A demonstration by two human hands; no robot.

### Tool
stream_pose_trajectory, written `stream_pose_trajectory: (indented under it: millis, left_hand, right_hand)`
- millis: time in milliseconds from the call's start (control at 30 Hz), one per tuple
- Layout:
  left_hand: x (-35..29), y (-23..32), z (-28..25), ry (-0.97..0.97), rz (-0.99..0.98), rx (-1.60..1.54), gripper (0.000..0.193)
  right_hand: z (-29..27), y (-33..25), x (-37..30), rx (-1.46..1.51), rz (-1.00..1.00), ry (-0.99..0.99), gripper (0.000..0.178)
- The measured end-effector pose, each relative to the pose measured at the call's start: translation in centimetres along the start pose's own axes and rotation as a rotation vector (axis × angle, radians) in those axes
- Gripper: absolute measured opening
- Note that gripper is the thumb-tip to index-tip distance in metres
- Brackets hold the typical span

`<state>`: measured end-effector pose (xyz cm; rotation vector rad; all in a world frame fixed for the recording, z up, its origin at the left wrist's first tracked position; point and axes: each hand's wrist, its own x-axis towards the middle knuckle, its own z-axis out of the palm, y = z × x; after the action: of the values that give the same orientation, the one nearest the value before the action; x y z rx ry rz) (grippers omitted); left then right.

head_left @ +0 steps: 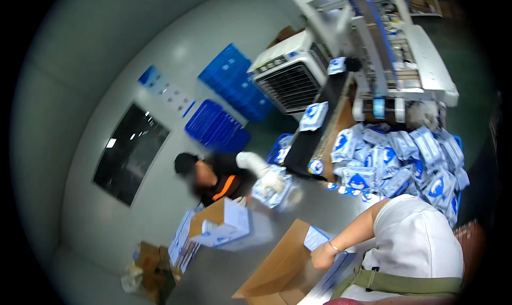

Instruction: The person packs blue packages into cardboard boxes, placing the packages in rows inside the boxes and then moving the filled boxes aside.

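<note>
My right hand (324, 256), with a bracelet at the wrist, reaches from the lower right to an open cardboard box (277, 259). Its fingers are curled closed at the box's edge; what they grip, if anything, is hidden. Next to the knuckles shows a pale blue-and-white piece (317, 238), either a packet or a flap. The box is brown inside, and its near outer side is white and blue. My left hand is out of the picture.
Across the metal table (208, 273) a co-worker (224, 179) holds blue-and-white packets (273, 187) in gloved hands, beside another open box (229, 222). Packets ride a black conveyor (304, 150). A packet heap (394, 161) lies at the right, below a white machine (426, 54).
</note>
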<state>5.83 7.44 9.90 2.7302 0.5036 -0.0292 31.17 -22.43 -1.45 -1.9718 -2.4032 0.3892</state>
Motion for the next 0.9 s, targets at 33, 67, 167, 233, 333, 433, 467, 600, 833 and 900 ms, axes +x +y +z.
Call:
stream_pose_trajectory:
  millis: [33, 67, 167, 233, 333, 433, 467, 600, 833, 900]
  left_hand:
    - [1.5, 1.1, 0.6, -0.037, -0.020, 0.078, 0.095]
    - [2.6, 1.9, 1.3, -0.055, -0.043, 0.146, 0.095]
    - [4.8, 2.9, 2.8, -0.080, -0.107, 0.309, 0.094]
    - [5.6, 3.0, 3.9, -0.072, -0.137, 0.377, 0.094]
    - [5.3, 2.1, 5.1, -0.034, -0.214, 0.466, 0.094]
    - [5.0, 2.0, 6.2, 0.116, -0.255, 0.563, 0.095]
    - [4.3, 1.3, 8.0, 0.321, -0.259, 0.595, 0.096]
    - [0.9, -0.6, 11.6, 0.564, -0.440, 0.197, 0.092]
    - [-3.0, 5.0, 28.3, -0.085, -0.491, -2.061, 0.073]
    - [-2.5, 6.4, 32.8, -0.206, -0.256, -2.539, 0.070]
  right_hand:
    - [0.3, 0.0, -0.3, 0.028, 0.007, 0.070, 0.025]
    - [0.9, 0.4, -0.5, 0.045, 0.002, 0.134, 0.025]
    - [0.7, 1.3, -0.3, 0.292, -0.119, 0.165, 0.023]
    - [-0.8, 2.0, 0.2, 0.691, -0.232, 0.334, 0.020]
    - [-9.0, 3.8, 0.6, 0.815, -0.219, 0.867, 0.016]
    - [-14.0, 7.2, 0.8, 0.270, -0.073, 1.034, 0.038]
    - [-13.6, 7.0, 1.0, 0.282, 0.096, 0.736, 0.046]
    - [-7.4, -0.7, -0.6, 0.282, 0.097, 0.234, 0.090]
    - [-1.3, 1.3, -7.2, 0.286, -0.007, 0.644, 0.076]
    - [-1.8, 2.7, -9.4, 0.265, 0.061, 0.681, 0.072]
